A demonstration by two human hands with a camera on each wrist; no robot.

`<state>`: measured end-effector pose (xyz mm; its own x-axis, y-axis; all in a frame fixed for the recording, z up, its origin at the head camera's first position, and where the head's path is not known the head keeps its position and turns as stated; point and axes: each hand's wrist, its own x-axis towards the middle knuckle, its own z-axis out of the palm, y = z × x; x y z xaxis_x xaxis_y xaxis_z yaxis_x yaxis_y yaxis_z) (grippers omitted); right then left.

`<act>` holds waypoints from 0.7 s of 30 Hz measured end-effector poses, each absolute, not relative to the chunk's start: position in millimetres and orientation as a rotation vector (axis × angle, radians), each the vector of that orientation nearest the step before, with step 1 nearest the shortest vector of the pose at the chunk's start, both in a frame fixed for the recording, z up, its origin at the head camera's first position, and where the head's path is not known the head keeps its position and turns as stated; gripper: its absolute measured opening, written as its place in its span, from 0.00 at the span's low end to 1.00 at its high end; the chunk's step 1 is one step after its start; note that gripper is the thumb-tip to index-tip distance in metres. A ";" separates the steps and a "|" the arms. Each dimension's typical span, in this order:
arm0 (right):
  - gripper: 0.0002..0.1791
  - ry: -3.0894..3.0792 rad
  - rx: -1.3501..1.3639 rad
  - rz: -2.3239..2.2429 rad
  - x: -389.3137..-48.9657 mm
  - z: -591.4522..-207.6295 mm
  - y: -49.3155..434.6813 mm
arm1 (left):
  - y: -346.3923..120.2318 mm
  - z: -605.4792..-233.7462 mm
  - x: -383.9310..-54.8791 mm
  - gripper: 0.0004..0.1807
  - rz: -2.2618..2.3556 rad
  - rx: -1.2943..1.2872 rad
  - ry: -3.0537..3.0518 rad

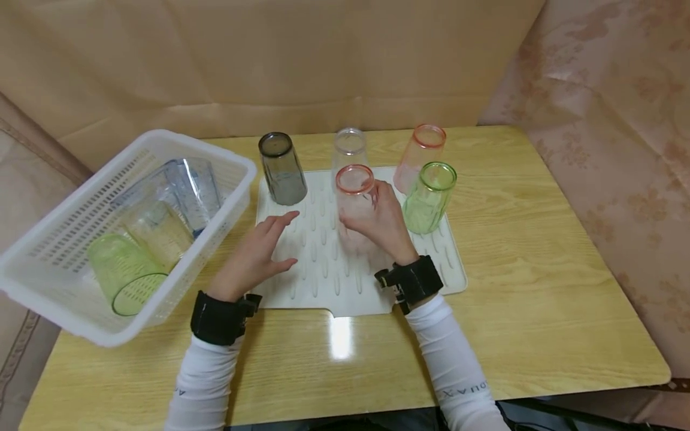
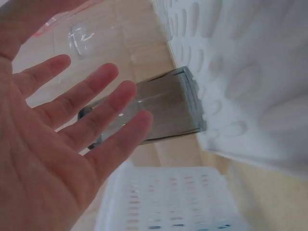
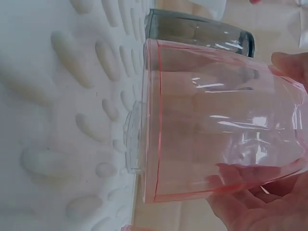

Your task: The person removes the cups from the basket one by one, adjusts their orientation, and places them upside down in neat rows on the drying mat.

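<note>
**Pink glass in right hand's grip, mouth down at the mat**

Right hand (image 1: 385, 224): thumb and fingers pinch the pink glass (image 1: 350, 200) from opposite sides, near its upturned base. Left hand (image 1: 257, 256): fingers spread, palm turned toward the pink glass, nearest the grey glass (image 1: 284, 178).

The right wrist view shows the wide pink rim near the raised nubs of the white mat (image 1: 318, 269); contact cannot be confirmed. The head view has the hand covering part of that glass. The left wrist view shows the grey glass's rim meeting the mat.

Beyond the grip, a clear glass (image 1: 350, 146) stands behind; a green glass (image 1: 431, 200) and a second pink one stand to the right. Only the head view shows the blue, yellow and green glasses inside the white basket (image 1: 215, 230) at left.
</note>
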<state>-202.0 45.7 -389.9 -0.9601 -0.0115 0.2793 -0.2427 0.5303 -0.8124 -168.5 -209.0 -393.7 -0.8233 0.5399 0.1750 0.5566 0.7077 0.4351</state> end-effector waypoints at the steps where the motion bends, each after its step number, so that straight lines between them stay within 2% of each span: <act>1: 0.40 -2.521 0.207 1.406 -203.5 -390.5 45.8 | -209.2 -395.3 -167.4 0.47 -0.770 -0.903 -2.875; 13: 0.39 -2.484 0.165 1.511 -216.0 -397.7 42.3 | -220.0 -410.3 -161.8 0.39 -0.988 -0.900 -2.776; 21: 0.40 -2.497 0.225 1.562 -214.6 -398.8 46.9 | -219.5 -413.7 -156.9 0.37 -1.015 -0.906 -2.733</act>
<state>-214.6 46.9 -398.8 -0.9708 -0.0288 0.2381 -0.2267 0.4341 -0.8719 -156.9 -219.5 -413.7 -0.8202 0.5012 0.2760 0.5599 0.6036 0.5677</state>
